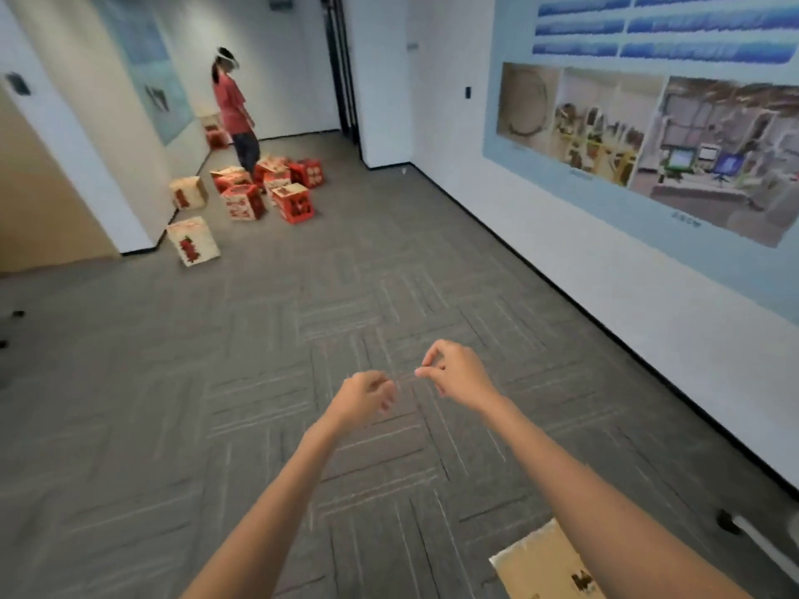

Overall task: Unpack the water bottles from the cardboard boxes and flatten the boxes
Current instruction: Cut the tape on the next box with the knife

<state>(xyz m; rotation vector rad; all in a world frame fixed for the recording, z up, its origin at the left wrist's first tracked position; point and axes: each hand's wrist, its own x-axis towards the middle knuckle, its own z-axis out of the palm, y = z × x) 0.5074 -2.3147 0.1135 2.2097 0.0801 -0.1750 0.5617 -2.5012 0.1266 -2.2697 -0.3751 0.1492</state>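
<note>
Left grip (365, 393) hangs loosely curled, empty; right grip (458, 373) presses thumb to forefinger, whether on anything I cannot tell. Cardboard boxes (294, 205) cluster near the far-left edge of the floor (389, 261).

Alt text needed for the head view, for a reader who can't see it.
Two bare arms reach forward over grey carpet, left hand and right hand loosely curled close together; whether they pinch anything is unclear. Farther off at left, another person stands among red-and-white cardboard boxes; a piece of cardboard shows at the bottom edge.
</note>
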